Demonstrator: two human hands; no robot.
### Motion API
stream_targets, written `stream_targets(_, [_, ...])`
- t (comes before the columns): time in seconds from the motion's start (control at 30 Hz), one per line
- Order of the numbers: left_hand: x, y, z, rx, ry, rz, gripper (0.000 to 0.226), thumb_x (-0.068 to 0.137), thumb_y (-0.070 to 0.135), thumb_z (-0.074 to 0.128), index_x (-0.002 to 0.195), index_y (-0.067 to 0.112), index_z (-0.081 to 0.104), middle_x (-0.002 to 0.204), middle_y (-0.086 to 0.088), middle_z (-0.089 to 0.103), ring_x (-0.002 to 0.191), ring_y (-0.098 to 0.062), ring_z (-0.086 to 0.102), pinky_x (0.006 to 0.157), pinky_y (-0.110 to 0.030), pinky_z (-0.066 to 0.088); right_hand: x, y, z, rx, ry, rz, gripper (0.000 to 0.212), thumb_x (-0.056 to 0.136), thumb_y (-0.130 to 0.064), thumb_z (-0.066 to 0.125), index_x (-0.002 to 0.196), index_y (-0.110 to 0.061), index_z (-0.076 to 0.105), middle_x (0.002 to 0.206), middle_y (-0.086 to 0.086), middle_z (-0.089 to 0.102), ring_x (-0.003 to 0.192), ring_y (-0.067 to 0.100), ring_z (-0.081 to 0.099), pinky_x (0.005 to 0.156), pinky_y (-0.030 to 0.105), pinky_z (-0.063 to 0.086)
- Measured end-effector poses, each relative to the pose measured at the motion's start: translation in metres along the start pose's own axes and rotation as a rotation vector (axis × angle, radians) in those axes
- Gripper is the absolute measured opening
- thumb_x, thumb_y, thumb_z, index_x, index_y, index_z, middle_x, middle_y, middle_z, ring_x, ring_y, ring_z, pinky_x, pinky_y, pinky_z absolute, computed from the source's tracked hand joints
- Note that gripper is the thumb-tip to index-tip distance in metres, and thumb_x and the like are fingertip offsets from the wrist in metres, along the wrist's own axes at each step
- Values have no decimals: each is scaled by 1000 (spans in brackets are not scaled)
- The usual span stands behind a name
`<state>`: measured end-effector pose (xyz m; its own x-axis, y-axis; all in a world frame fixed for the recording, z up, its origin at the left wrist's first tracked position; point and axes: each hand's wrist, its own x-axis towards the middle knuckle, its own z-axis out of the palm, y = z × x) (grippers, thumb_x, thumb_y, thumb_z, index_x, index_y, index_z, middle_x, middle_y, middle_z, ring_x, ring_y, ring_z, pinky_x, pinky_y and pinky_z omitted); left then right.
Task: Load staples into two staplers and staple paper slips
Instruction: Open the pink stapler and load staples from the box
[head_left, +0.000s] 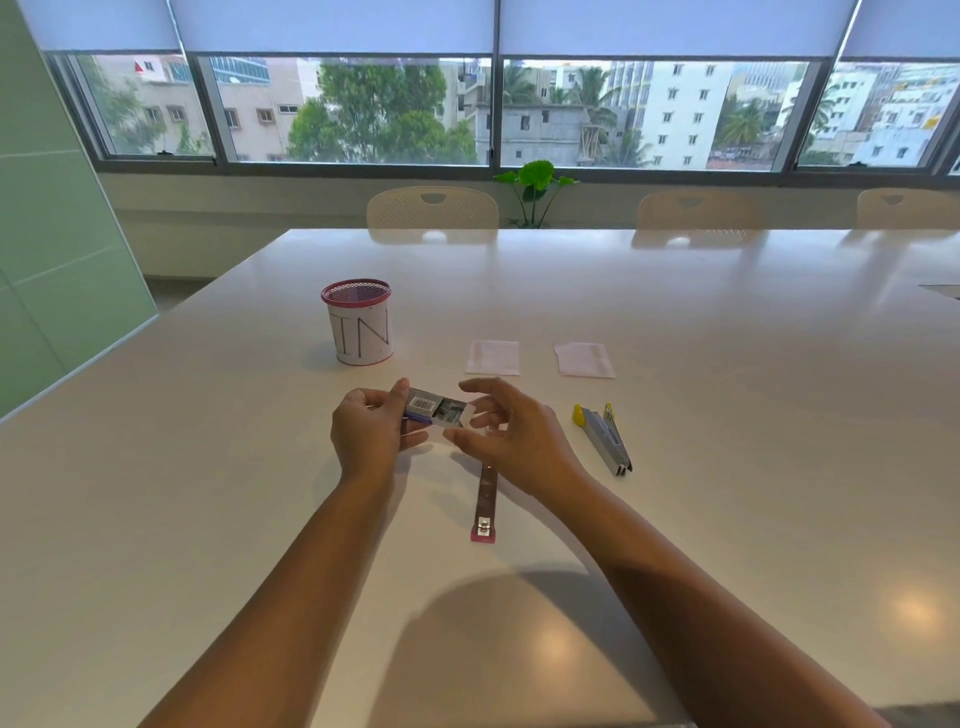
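My left hand (370, 431) grips a small staple box (434, 410) with a barcode label; its inner tray is slid out to the right and shows grey staples. My right hand (511, 434) hovers at the tray's open end, fingers spread, thumb and forefinger close to the tray. A pink stapler (485, 506) lies opened flat on the table just below my right hand, partly hidden by it. A yellow stapler (605, 436) lies opened to the right. Two white paper slips (492, 357) (584, 359) lie side by side beyond the hands.
A pink-rimmed mesh pen cup (359, 322) labelled "IN" stands at the back left of the hands. The white table (727, 322) stretches far ahead, with chairs (432, 208) along its far edge and a small plant (535, 189) by the window.
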<state>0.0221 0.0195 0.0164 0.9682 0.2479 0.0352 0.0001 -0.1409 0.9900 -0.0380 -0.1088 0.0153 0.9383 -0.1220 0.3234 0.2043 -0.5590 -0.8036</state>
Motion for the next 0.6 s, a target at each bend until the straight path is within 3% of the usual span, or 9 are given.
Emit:
stream_targets(0.13, [0, 1, -2, 5, 8, 58, 21, 85, 29, 58, 93, 11, 50, 113, -17, 65, 75, -23, 66, 40, -9, 45, -1, -1, -1, -106, 45, -56, 26, 86, -31, 63, 108, -18, 65, 104, -5, 56, 83, 7, 55, 68, 16, 42])
stream_targets(0.33, [1, 3, -2, -33, 20, 54, 21, 86, 30, 56, 94, 12, 50, 112, -16, 66, 67, -20, 63, 48, -15, 48, 2, 2, -4, -139, 96, -38, 14, 85, -25, 64, 92, -13, 67, 94, -3, 56, 80, 12, 58, 61, 11, 39])
stream_targets(0.47, [-1, 4, -1, -34, 6, 63, 20, 87, 29, 56, 94, 12, 50, 113, -16, 65, 70, -22, 63, 57, -22, 50, 0, 2, -5, -145, 106, -69, 11, 85, -19, 64, 95, -15, 65, 97, -3, 58, 78, 10, 56, 65, 12, 44])
stream_targets(0.6, [1, 1, -2, -5, 2, 114, 19, 87, 30, 57, 94, 14, 50, 113, -14, 66, 70, -21, 64, 45, -14, 49, 0, -2, -7, -200, 81, -113, 18, 86, -18, 64, 104, -17, 64, 111, 1, 57, 82, 9, 52, 65, 13, 44])
